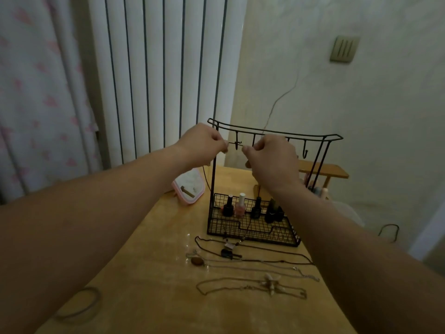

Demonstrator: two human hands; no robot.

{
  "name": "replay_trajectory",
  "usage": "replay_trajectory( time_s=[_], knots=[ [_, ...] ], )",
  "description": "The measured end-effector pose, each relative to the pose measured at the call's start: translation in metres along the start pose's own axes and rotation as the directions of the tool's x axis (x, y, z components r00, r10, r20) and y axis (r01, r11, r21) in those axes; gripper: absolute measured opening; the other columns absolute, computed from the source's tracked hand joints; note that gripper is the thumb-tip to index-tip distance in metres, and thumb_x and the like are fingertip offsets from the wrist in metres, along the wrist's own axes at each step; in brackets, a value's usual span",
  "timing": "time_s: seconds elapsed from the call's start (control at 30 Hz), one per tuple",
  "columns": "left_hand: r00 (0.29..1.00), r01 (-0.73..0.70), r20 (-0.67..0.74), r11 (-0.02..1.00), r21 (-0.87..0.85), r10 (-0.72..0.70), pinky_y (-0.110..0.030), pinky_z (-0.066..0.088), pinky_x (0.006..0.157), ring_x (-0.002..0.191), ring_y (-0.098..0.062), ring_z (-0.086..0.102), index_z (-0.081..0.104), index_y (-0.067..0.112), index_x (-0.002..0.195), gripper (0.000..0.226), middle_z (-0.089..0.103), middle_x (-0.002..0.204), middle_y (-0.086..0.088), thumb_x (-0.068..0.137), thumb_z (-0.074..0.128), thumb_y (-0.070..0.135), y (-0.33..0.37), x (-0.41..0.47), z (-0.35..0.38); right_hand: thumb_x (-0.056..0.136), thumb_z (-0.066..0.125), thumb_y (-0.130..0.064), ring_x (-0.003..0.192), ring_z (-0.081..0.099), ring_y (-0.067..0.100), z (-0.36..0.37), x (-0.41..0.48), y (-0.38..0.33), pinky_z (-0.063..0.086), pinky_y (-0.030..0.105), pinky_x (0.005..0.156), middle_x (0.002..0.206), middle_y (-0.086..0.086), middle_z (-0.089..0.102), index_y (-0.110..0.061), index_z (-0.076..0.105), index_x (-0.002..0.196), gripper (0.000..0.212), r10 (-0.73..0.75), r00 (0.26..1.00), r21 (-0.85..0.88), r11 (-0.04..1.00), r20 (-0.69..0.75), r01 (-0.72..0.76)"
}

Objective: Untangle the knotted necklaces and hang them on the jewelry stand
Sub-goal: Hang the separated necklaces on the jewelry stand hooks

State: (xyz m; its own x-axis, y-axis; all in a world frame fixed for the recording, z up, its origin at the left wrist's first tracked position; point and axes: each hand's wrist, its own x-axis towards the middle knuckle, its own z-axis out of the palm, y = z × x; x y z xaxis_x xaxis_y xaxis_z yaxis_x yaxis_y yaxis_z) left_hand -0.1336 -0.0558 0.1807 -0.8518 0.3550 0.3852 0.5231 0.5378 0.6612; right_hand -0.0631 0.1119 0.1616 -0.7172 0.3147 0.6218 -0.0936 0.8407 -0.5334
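**Hanging one necklace on the stand's first hook**

Both hands are raised to the top rail of the jewelry stand (277, 134), which stands upright at the far part of the table (149, 266). The left hand (204, 141) and the right hand (272, 156) each pinch one necklace (230, 142) between thumb and curled fingertips. Between them a short length of its cord is stretched level across the leftmost hook (237, 147). Holding the cord taut and level probably lets it be lowered into the hook's bend without slipping off; whether it already rests in the hook cannot be told. A dark strand, likely the rest of the same necklace, hangs down below the left hand beside the stand's left post.

The other hooks along the rail appear bare, so most of the hanging seems yet to be done. Several more chains (252, 260) lie spread on the table just in front of the stand's wire tray (252, 235), among them one with a pale pendant (271, 284). They lie apart in long loops, presumably laid out so each can be lifted singly. Nail polish bottles (240, 204) stand in the tray, and a pink-framed mirror (190, 186) leans to its left.
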Motion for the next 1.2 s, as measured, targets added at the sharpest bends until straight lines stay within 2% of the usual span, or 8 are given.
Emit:
replay_trajectory(
  time_s=[0.2, 0.3, 0.47, 0.57, 0.73, 0.9, 1.03, 1.2],
  knots=[
    [0.997, 0.005, 0.083, 1.0, -0.008, -0.005, -0.024, 0.054, 0.061, 0.069, -0.012, 0.065, 0.077, 0.016, 0.102, 0.024, 0.067, 0.08, 0.002, 0.105, 0.059, 0.032, -0.008, -0.014, 0.019, 0.101, 0.066, -0.035, 0.08, 0.072, 0.01, 0.013, -0.026, 0.018, 0.064, 0.042, 0.076, 0.077, -0.007, 0.071, -0.029, 0.066, 0.09, 0.012, 0.04, 0.994, 0.116, 0.992, 0.099, -0.052],
    [0.99, 0.013, 0.138, 0.999, -0.051, -0.006, -0.03, 0.055, 0.066, 0.071, -0.016, 0.068, 0.077, 0.02, 0.102, 0.024, 0.071, 0.079, -0.002, 0.106, 0.057, 0.033, -0.018, -0.027, 0.034, 0.104, 0.061, -0.031, 0.081, 0.069, 0.007, 0.018, -0.045, 0.027, 0.062, 0.036, 0.076, 0.089, -0.009, 0.072, -0.021, 0.073, 0.107, 0.016, 0.03, 0.979, 0.106, 0.993, 0.201, -0.052],
    [0.982, -0.049, 0.181, 0.998, -0.05, 0.057, -0.035, 0.055, 0.075, 0.087, -0.017, 0.068, 0.08, 0.026, 0.106, 0.026, 0.074, 0.094, 0.001, 0.104, 0.059, 0.041, -0.025, -0.041, 0.053, 0.105, 0.056, -0.038, 0.084, 0.067, 0.014, 0.041, -0.068, 0.03, 0.058, 0.034, 0.073, 0.097, -0.001, 0.072, -0.016, 0.07, 0.125, 0.033, 0.005, 0.867, 0.039, 0.999, 0.498, -0.028],
    [0.982, -0.055, 0.177, 0.996, -0.074, 0.067, -0.031, 0.053, 0.077, 0.087, -0.014, 0.066, 0.079, 0.028, 0.11, 0.026, 0.072, 0.094, 0.0, 0.104, 0.059, 0.043, -0.022, -0.041, 0.055, 0.106, 0.055, -0.037, 0.082, 0.068, 0.023, 0.053, -0.07, 0.023, 0.054, 0.038, 0.072, 0.095, 0.012, 0.073, -0.008, 0.072, 0.114, 0.035, 0.007, 0.811, 0.126, 0.987, 0.584, -0.1],
    [0.991, -0.021, 0.128, 0.989, -0.148, 0.04, -0.036, 0.057, 0.087, 0.097, -0.016, 0.067, 0.078, 0.028, 0.113, 0.026, 0.073, 0.1, 0.006, 0.105, 0.056, 0.04, -0.024, -0.038, 0.05, 0.11, 0.046, -0.039, 0.094, 0.07, 0.027, 0.058, -0.075, 0.018, 0.056, 0.042, 0.088, 0.102, 0.007, 0.076, -0.015, 0.077, 0.105, 0.039, 0.015, 0.778, 0.173, 0.972, 0.628, -0.158],
    [0.99, 0.02, 0.138, 0.973, -0.231, 0.012, -0.033, 0.059, 0.085, 0.09, -0.014, 0.07, 0.077, 0.025, 0.109, 0.022, 0.076, 0.093, 0.007, 0.106, 0.057, 0.032, -0.034, -0.041, 0.05, 0.109, 0.049, -0.039, 0.069, 0.057, 0.014, 0.052, -0.086, 0.021, 0.044, 0.032, 0.064, 0.08, -0.003, 0.065, -0.022, 0.07, 0.093, 0.031, 0.003, 0.76, 0.174, 0.973, 0.65, -0.153],
    [0.99, 0.039, 0.142, 0.953, -0.301, 0.004, -0.033, 0.059, 0.083, 0.093, -0.019, 0.07, 0.077, 0.025, 0.11, 0.023, 0.076, 0.096, 0.005, 0.107, 0.056, 0.033, -0.036, -0.044, 0.053, 0.105, 0.059, -0.038, 0.085, 0.064, 0.022, 0.047, -0.089, 0.018, 0.051, 0.038, 0.074, 0.097, 0.003, 0.07, -0.019, 0.07, 0.107, 0.021, 0.0, 0.687, 0.204, 0.955, 0.727, -0.216],
    [0.991, 0.049, 0.136, 0.938, -0.343, -0.002, -0.029, 0.054, 0.076, 0.093, -0.02, 0.069, 0.074, 0.027, 0.119, 0.029, 0.074, 0.106, 0.005, 0.108, 0.051, 0.04, -0.032, -0.044, 0.051, 0.11, 0.049, -0.028, 0.079, 0.063, 0.017, 0.036, -0.076, 0.013, 0.05, 0.033, 0.071, 0.095, 0.004, 0.074, -0.015, 0.066, 0.115, 0.021, 0.039, 0.664, 0.329, 0.846, 0.747, -0.419]
  ],
)
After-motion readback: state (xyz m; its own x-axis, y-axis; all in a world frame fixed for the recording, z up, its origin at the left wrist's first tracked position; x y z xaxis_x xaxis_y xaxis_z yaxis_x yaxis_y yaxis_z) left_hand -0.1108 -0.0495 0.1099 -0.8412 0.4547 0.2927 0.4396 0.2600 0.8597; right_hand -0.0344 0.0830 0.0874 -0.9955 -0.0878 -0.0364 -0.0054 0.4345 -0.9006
